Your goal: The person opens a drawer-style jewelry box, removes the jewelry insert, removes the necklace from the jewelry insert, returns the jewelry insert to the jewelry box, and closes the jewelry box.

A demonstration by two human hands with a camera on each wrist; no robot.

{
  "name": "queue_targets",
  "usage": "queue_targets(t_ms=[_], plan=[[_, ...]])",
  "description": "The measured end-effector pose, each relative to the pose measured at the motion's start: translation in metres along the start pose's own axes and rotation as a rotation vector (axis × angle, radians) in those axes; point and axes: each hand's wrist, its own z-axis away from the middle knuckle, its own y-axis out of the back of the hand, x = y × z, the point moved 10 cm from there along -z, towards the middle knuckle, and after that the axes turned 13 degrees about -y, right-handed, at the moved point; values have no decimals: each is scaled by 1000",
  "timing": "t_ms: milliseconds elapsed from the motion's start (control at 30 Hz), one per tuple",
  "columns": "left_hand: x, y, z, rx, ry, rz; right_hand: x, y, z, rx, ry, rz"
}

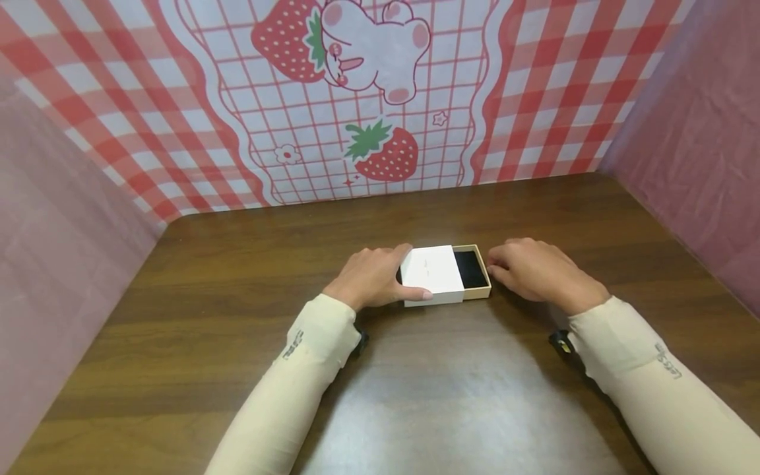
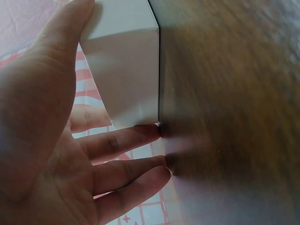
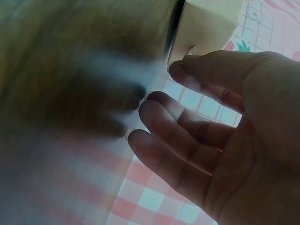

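Observation:
A small white box sleeve [image 1: 432, 267] lies flat on the wooden table. From its right end sticks out a cream-edged drawer tray [image 1: 477, 294] with a black lining [image 1: 471, 269]. My left hand [image 1: 369, 277] grips the sleeve at its left end, thumb along the near side and a finger at the far side. Just off the tray's right end is my right hand [image 1: 534, 272], fingers loosely bent and holding nothing. In the right wrist view, its thumb and index tips lie close to the tray's end wall [image 3: 201, 28]; whether they touch it I cannot tell.
The brown wooden table [image 1: 415, 382] stretches around the box. Behind it hangs a red-and-white checked cloth [image 1: 534, 86] with strawberry prints. Pink cloth walls [image 1: 689, 145] stand at both sides. Cream sleeves [image 1: 647, 376] cover both forearms.

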Motion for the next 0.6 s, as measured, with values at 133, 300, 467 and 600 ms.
queue_targets(t_ms=[133, 300, 467, 600], plan=[[0, 0, 0, -3, 3, 3, 0, 0, 1, 7, -1, 6], [0, 0, 1, -4, 0, 7, 0, 1, 1, 13, 4, 13], [0, 1, 1, -1, -5, 0, 1, 1, 1, 8, 4, 16], [0, 1, 1, -2, -7, 0, 1, 0, 1, -7, -6, 12]])
